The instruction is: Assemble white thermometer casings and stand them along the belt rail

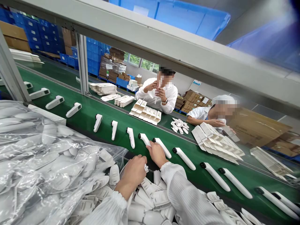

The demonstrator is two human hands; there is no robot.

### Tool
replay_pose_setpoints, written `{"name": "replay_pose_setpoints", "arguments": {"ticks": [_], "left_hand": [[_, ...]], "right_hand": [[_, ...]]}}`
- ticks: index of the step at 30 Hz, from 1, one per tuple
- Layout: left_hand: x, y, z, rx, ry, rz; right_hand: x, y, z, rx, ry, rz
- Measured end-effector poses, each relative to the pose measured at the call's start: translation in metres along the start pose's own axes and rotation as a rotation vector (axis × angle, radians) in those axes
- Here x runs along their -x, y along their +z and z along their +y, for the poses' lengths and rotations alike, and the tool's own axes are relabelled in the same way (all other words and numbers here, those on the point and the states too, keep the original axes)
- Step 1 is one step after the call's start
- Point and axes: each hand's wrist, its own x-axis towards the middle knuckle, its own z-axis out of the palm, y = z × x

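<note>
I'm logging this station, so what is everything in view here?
Thermometer-like devices: over a dozen, white, spaced along the belt.
Conveyor belt: one, green.
Small plastic parts: a heap, white, under the hands.
Plastic bag: clear, holding white parts, left.
Folded cartons: stacks, white, far side.
Crates: many, blue, background.
Co-workers: two, white coats, opposite.
Left hand: fingers on a small white piece.
Right hand: touching a device on the belt.

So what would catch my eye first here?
A long row of white handheld devices lies along the green conveyor belt. The right hand touches one at the belt's near edge, while the left hand grips a small white part above a heap of plastic pieces.
</note>
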Motion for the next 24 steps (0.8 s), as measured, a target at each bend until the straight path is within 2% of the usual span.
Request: {"name": "replay_pose_setpoints", "arguments": {"ticks": [2, 5, 7, 10, 13, 16, 18, 22, 24], "left_hand": [[-0.001, -0.004, -0.007, 0.030, -0.002, 0.021], [0.001, -0.008, -0.013, 0.044, 0.001, 0.030], [0.003, -0.009, -0.011, 0.028, 0.016, 0.014], [0.008, -0.006, -0.001, -0.014, 0.053, -0.019], [0.011, -0.002, 0.010, -0.033, 0.072, -0.020], [0.008, -0.001, 0.012, 0.016, 0.042, 0.019], [0.003, -0.002, 0.007, 0.098, 0.007, 0.056], [-0.008, -0.010, -0.006, 0.312, 0.003, 0.099], [-0.009, -0.016, -0.011, 0.350, -0.007, 0.099]], "right_hand": [[0.008, -0.005, 0.007, -0.043, -0.053, 0.083], [0.025, -0.011, 0.017, -0.242, -0.186, 0.164], [0.038, -0.016, 0.021, -0.348, -0.264, 0.103], [0.053, -0.025, 0.022, -0.393, -0.302, -0.011], [0.058, -0.032, 0.021, -0.436, -0.285, -0.030], [0.058, -0.033, 0.020, -0.550, -0.260, -0.046], [0.057, -0.031, 0.018, -0.727, -0.208, -0.095], [0.055, -0.026, 0.006, -1.180, -0.058, -0.301], [0.051, -0.024, 0.000, -1.305, 0.006, -0.351]]}}
